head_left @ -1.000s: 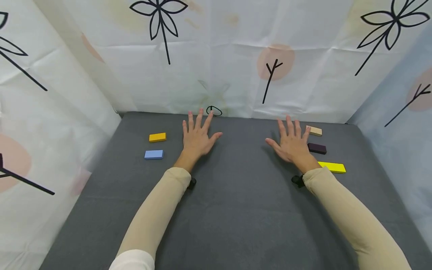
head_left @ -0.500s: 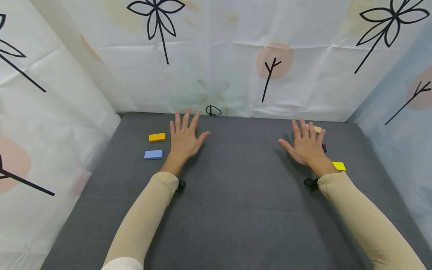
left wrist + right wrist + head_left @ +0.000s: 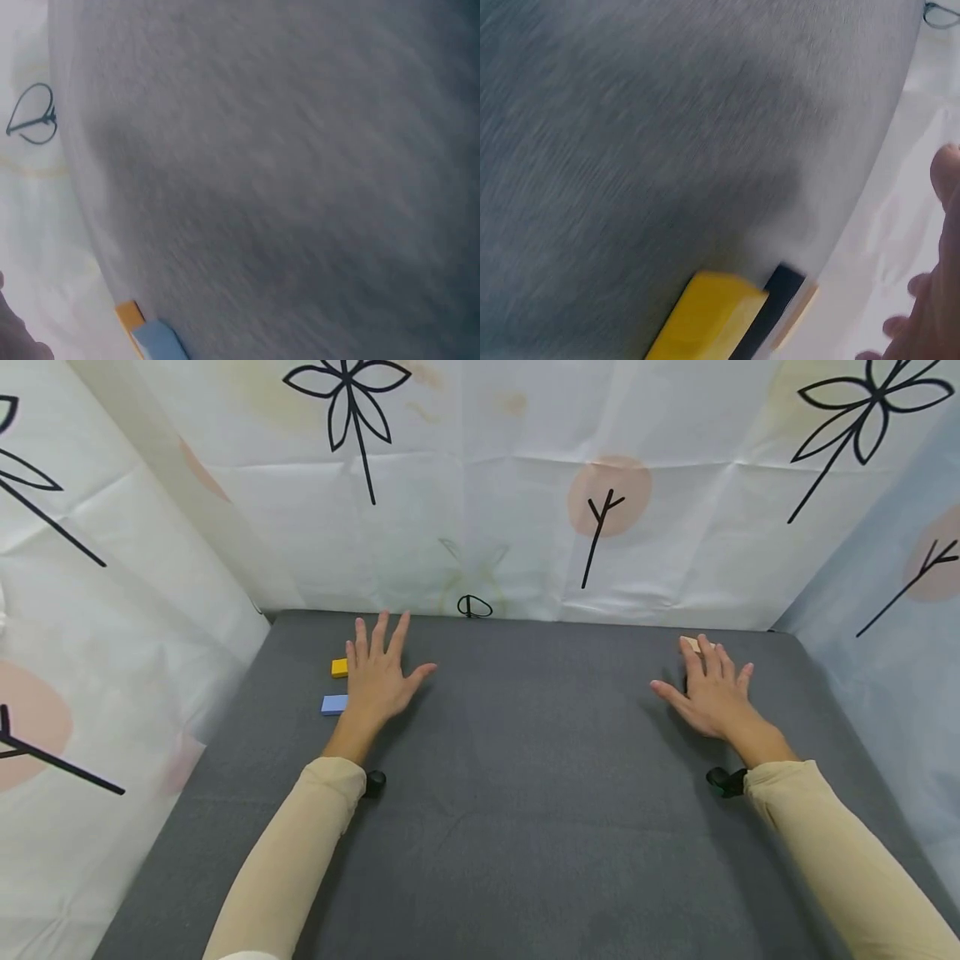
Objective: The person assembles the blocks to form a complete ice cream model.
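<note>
My left hand (image 3: 377,681), fingers spread, hovers over the left part of the table and holds nothing. It partly covers an orange-yellow block (image 3: 339,668) and a light blue block (image 3: 333,705) in the head view. On the right, my right hand (image 3: 712,697) is spread as well, with nothing in it. Behind its fingers a pale wooden block (image 3: 690,643) shows in part. The right wrist view has a bright yellow block (image 3: 705,319) and a black block (image 3: 769,311) side by side, both hidden by the hand and wrist in the head view.
A dark grey cloth (image 3: 510,793) covers the table. White curtains with printed flowers and twigs (image 3: 525,527) stand behind it and along both sides, close to the table's edges.
Both hands have moved apart, the left one leftward and the right one rightward, fingers still spread. They now cover more of the blocks; the blocks themselves have not moved.
</note>
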`<move>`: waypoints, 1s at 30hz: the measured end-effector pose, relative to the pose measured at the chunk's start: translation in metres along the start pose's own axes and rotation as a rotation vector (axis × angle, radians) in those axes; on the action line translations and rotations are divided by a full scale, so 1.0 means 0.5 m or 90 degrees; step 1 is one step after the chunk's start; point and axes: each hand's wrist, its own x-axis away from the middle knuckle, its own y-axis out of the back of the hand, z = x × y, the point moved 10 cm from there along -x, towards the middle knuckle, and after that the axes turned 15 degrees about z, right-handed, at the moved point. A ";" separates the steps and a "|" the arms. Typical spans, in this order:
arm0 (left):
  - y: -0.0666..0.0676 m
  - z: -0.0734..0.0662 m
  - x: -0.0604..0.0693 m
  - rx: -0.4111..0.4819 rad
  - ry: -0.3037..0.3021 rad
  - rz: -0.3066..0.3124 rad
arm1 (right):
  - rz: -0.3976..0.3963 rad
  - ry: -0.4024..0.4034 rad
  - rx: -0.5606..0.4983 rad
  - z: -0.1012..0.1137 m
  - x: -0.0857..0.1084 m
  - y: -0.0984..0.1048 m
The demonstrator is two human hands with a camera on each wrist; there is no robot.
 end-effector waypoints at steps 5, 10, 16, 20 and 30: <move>0.003 0.025 0.013 0.007 -0.008 -0.003 | 0.009 0.044 -0.005 -0.021 0.015 -0.005; 0.017 0.057 0.026 0.050 -0.017 -0.017 | -0.012 0.099 -0.033 -0.035 0.028 -0.002; 0.040 0.101 0.043 0.111 -0.027 -0.049 | -0.019 0.088 -0.098 -0.070 0.038 0.003; 0.046 0.128 0.054 0.157 -0.043 -0.046 | -0.015 0.080 -0.116 -0.087 0.046 0.002; 0.038 0.201 0.071 0.254 -0.033 0.029 | 0.009 0.061 -0.165 -0.136 0.064 -0.013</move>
